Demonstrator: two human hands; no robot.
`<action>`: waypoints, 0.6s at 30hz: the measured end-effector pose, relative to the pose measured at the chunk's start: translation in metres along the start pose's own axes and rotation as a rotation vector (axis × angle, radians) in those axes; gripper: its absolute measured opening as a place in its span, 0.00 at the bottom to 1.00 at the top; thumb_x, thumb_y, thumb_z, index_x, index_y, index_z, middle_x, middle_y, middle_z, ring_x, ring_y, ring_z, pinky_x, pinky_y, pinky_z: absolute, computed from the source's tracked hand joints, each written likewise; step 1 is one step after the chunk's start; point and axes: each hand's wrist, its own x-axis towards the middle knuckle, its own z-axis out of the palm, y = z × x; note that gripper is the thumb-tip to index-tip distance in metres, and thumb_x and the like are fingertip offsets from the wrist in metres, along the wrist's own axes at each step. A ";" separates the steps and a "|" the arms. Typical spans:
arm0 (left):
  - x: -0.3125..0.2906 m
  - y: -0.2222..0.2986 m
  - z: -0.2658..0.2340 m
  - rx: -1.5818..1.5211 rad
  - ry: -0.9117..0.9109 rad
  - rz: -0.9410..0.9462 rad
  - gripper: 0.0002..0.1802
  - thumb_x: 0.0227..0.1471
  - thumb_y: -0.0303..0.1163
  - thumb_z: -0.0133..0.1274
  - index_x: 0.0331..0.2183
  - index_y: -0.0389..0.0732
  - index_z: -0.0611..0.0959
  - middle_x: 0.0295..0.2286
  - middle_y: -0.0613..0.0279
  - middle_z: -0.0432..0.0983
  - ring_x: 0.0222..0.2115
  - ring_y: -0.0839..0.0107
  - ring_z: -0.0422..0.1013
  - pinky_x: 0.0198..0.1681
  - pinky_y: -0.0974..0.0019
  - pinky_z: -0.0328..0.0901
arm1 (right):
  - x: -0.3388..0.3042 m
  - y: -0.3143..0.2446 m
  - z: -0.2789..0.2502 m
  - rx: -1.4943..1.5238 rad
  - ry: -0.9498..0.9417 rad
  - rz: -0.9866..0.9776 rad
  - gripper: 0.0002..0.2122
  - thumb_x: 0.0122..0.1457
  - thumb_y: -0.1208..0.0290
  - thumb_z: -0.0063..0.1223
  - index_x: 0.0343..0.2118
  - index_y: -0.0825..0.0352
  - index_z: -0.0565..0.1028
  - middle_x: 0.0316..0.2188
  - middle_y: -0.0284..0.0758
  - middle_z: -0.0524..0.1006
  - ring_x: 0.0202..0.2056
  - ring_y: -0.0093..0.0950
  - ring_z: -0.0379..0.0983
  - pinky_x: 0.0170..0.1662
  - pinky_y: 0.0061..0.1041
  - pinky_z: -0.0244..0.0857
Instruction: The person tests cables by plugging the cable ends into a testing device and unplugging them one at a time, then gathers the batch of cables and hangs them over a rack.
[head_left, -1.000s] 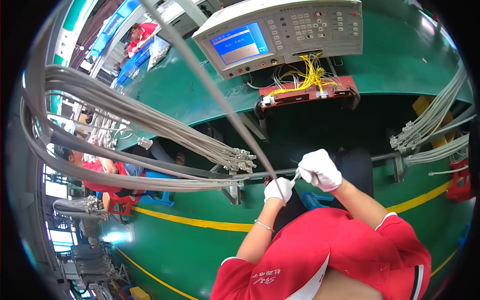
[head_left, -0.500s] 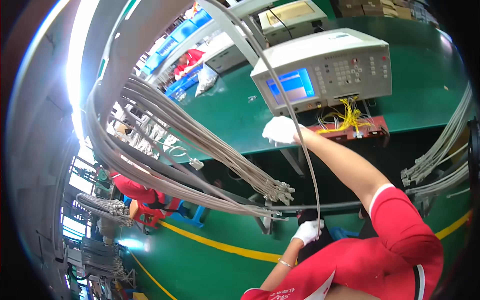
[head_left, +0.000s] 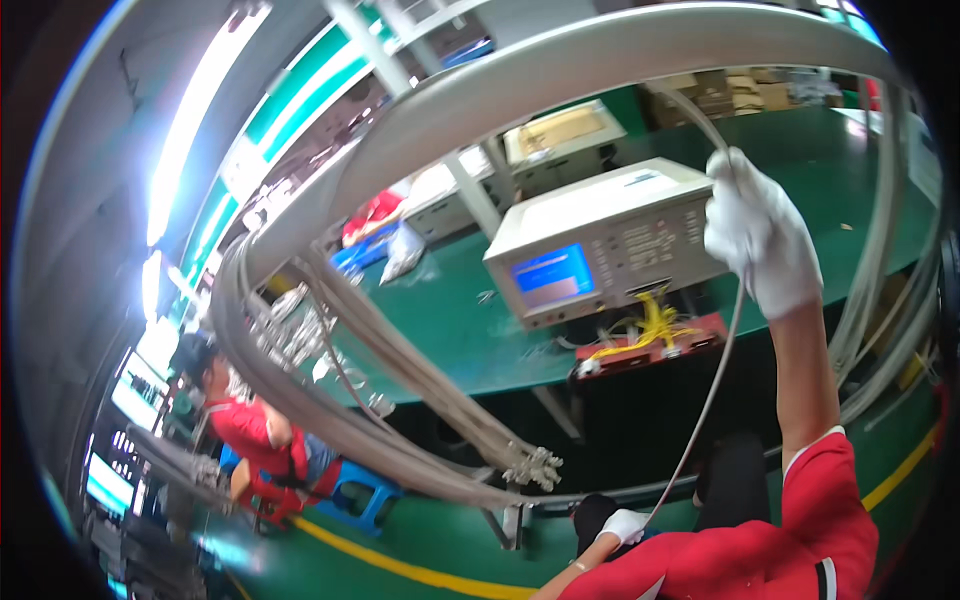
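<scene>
My right hand [head_left: 762,235], in a white glove, is raised in front of the tester's right end, its fingers closed around a thin grey cable [head_left: 708,400]. From there the cable runs down to my left hand [head_left: 624,526], also gloved, low near my lap. The left fingers close on the cable's lower part; its end is hidden. Above my right hand the cable goes up toward a thick pale overhead bar [head_left: 560,62]. Behind the hands stands a beige bench tester [head_left: 600,240] with a blue screen. Yellow wires [head_left: 655,325] join it to a red fixture [head_left: 650,355].
Bundles of grey cables [head_left: 400,350] with connector ends hang at the left, and more cables [head_left: 880,240] hang at the right. The green table [head_left: 450,290] carries a clear bag [head_left: 402,252]. A person in red [head_left: 250,430] sits at the left by a blue stool [head_left: 362,490].
My right hand has risen and moved right, carrying the cable away from the table's front edge. My left hand is lower, still on the cable. The view has tilted upward.
</scene>
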 end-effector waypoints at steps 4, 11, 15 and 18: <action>0.006 0.004 -0.002 -0.383 0.014 0.055 0.08 0.48 0.34 0.52 0.28 0.40 0.78 0.16 0.73 0.65 0.14 0.86 0.59 0.15 0.82 0.51 | 0.036 -0.060 -0.093 0.102 0.181 -0.049 0.10 0.61 0.65 0.39 0.35 0.68 0.67 0.12 0.20 0.55 0.13 0.12 0.51 0.16 0.13 0.49; -0.011 0.043 0.000 -0.162 0.027 0.286 0.22 0.53 0.47 0.44 0.34 0.35 0.78 0.24 0.61 0.73 0.22 0.76 0.70 0.26 0.75 0.65 | 0.032 -0.093 -0.253 0.071 0.943 -0.187 0.07 0.54 0.70 0.49 0.21 0.63 0.71 0.09 0.23 0.60 0.07 0.15 0.52 0.10 0.15 0.48; -0.061 0.050 0.017 0.033 0.008 0.301 0.31 0.52 0.56 0.41 0.30 0.33 0.78 0.23 0.61 0.73 0.24 0.75 0.70 0.32 0.73 0.64 | -0.027 -0.046 -0.332 0.068 1.284 -0.159 0.10 0.52 0.71 0.50 0.15 0.59 0.67 0.07 0.24 0.61 0.06 0.19 0.53 0.10 0.20 0.47; -0.055 0.015 0.015 0.434 0.059 0.243 0.27 0.51 0.53 0.44 0.32 0.35 0.79 0.24 0.62 0.74 0.26 0.77 0.67 0.33 0.74 0.62 | -0.075 -0.003 -0.413 0.112 1.248 0.072 0.19 0.57 0.62 0.40 0.09 0.53 0.59 0.05 0.22 0.55 0.05 0.21 0.48 0.09 0.21 0.43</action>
